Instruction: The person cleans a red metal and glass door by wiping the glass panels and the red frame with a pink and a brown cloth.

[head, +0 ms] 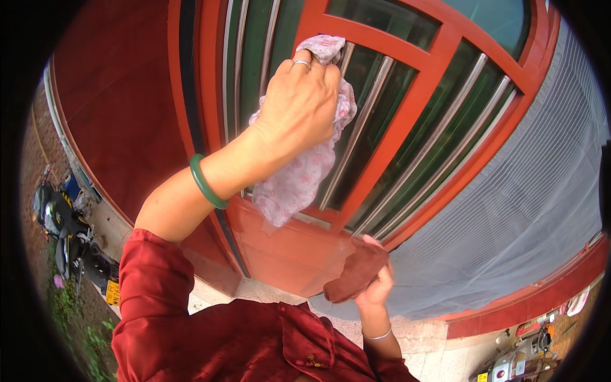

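Observation:
My left hand point(303, 98), with a ring and a green bangle on the wrist, is closed on a white cloth with a pink floral print point(296, 181). It is raised against the upper part of a red-framed glass door point(401, 129), by a vertical metal bar point(358, 129). The cloth bulges above the knuckles and hangs below the hand; the palm and most fingertips are hidden. Lower and to the right, my right hand point(377, 286), with a silver bangle, holds a bunched reddish-brown cloth point(355, 272) in front of the door's lower edge.
A dark red panel point(114, 110) stands left of the door. Grey striped sheeting point(506, 200) covers the area to the right. A motorcycle point(67, 224) is parked at the far left, and another vehicle point(510, 365) is at the lower right. Pale paving point(425, 339) lies below.

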`<move>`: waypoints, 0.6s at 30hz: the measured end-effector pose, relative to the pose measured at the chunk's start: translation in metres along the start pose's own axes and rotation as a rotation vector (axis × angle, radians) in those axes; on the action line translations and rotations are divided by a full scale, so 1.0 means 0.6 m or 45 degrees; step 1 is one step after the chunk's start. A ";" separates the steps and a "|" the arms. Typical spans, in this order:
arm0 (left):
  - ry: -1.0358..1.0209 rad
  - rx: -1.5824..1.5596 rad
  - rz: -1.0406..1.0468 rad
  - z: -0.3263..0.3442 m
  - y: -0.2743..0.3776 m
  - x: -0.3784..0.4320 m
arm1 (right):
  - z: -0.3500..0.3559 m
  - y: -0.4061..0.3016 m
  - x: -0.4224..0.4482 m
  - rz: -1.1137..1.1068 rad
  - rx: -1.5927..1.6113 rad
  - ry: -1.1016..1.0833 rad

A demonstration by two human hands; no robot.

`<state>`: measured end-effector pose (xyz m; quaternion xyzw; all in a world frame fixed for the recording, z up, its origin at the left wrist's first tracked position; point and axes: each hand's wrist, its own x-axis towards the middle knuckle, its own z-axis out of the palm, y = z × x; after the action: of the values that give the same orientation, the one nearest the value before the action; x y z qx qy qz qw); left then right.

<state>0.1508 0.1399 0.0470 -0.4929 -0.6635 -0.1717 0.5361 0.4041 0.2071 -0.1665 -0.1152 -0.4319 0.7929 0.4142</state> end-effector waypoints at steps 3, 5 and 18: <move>0.022 0.098 -0.004 0.001 0.012 0.003 | -0.011 -0.002 -0.005 -0.003 0.003 0.024; 0.005 0.163 -0.006 0.002 0.022 0.005 | -0.019 -0.006 -0.008 0.018 0.055 0.015; 0.204 -0.527 0.005 -0.016 0.028 -0.005 | -0.048 -0.005 -0.005 0.023 0.037 0.068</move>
<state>0.1702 0.1387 0.0428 -0.5784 -0.5687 -0.3417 0.4747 0.4233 0.2228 -0.1821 -0.1341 -0.4080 0.7995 0.4199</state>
